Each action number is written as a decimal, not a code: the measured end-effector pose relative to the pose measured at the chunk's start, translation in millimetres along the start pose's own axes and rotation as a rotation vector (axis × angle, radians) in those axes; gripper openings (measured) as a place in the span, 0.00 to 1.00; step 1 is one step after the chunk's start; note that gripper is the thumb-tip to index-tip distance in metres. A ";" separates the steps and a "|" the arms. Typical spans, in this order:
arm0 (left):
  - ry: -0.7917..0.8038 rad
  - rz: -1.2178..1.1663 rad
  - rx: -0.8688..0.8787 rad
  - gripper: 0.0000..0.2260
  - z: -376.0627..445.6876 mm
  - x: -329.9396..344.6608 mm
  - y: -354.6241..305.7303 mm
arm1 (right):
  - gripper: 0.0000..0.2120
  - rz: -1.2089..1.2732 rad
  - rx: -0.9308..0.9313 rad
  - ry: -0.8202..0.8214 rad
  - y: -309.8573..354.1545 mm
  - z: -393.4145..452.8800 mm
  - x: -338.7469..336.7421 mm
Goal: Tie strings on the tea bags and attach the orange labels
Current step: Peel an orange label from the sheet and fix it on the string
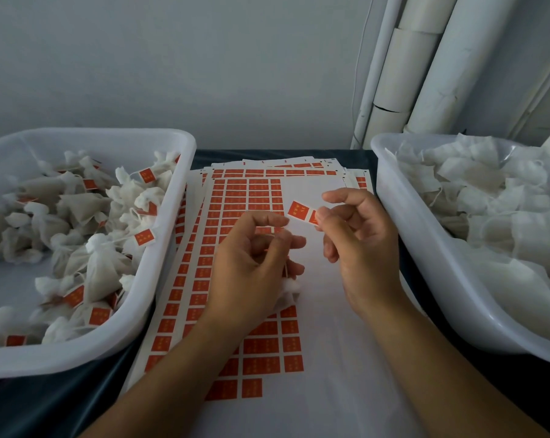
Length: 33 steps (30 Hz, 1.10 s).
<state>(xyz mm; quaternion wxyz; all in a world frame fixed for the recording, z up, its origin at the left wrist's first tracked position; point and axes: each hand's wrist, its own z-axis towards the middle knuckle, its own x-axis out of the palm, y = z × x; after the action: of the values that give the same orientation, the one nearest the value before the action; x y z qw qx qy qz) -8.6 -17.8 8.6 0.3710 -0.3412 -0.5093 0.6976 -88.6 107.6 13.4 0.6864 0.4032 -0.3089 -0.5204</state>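
Note:
My right hand (359, 245) pinches an orange label (302, 211) peeled from the sheet, held in the air above the table's middle. My left hand (254, 267) has its fingers curled round a white tea bag (289, 292), which peeks out under the palm; its thin string runs up between thumb and forefinger. Under both hands lies a stack of sticker sheets (235, 197) with rows of orange labels, many spots bare white.
A white tub (172, 197) at the left holds several tied tea bags with orange labels. At the right, another white tub (406, 216) is heaped with unlabelled tea bags. White pipes (403, 67) stand against the wall at the back right. A dark cloth covers the table.

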 end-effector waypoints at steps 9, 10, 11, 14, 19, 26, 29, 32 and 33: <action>0.046 -0.039 0.026 0.08 0.4 -3.1 1.1 | 0.05 0.015 -0.003 0.012 1.3 -0.2 -0.1; 0.041 -0.028 0.026 0.10 0.5 -3.0 1.0 | 0.05 0.016 -0.002 0.013 1.7 -0.3 0.0; 0.037 -0.018 0.023 0.12 0.5 -2.7 1.1 | 0.06 0.017 0.000 0.015 2.2 -0.5 0.2; 0.033 -0.027 0.000 0.13 0.2 -2.4 0.9 | 0.07 0.024 0.001 0.017 3.3 -0.7 0.6; 0.043 -0.099 -0.076 0.11 0.5 -2.9 -1.0 | 0.05 0.014 0.009 0.013 3.1 -0.6 -0.2; 0.072 -0.050 -0.089 0.14 3.8 -5.5 -3.7 | 0.05 0.026 0.033 0.008 2.8 0.0 0.2; 0.116 0.089 -0.111 0.19 4.7 -5.9 -3.2 | 0.05 0.025 0.052 -0.013 1.7 0.7 -0.4; 0.167 0.182 -0.162 0.23 4.5 -5.0 -0.6 | 0.05 0.013 0.089 -0.028 0.1 1.3 -0.6; 0.175 0.198 -0.165 0.23 4.3 -4.6 0.1 | 0.05 0.012 0.110 -0.017 0.0 1.7 -0.5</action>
<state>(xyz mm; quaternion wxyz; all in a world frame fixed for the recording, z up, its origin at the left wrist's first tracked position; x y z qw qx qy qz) -10.1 -23.8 10.0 0.3139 -0.4788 -0.4945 0.6540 -90.2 107.7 14.2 0.6639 0.4341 -0.3453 -0.5017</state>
